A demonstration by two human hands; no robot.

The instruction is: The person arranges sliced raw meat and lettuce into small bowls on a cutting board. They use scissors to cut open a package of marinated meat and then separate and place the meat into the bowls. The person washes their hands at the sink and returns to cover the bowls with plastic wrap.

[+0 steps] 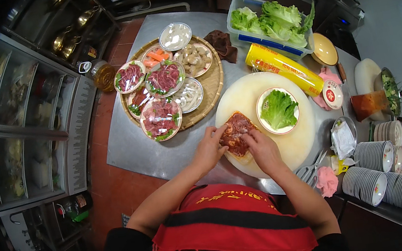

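A rectangular plastic tray of dark red raw meat (pixel 237 130) lies at an angle on the round white cutting board (pixel 297 150). My left hand (pixel 209 150) has its fingers and thumb on the tray's left edge. The bent fingers of my right hand (pixel 264 150) touch the right side of the tray, over the meat; whether they pinch anything cannot be made out. Shiny streaks show on the meat's surface, perhaps from clear film. Just right of the tray, green lettuce leaves (pixel 279 108) cover most of a small rimmed plate (pixel 265 125).
Film-wrapped plates of meat (pixel 165 77) and other food crowd a round bamboo tray (pixel 214 94). A yellow cling-film roll (pixel 283 68) lies behind the board, before a lettuce bin (pixel 270 40). Scissors (pixel 311 171) and stacked plates (pixel 365 185) are at right.
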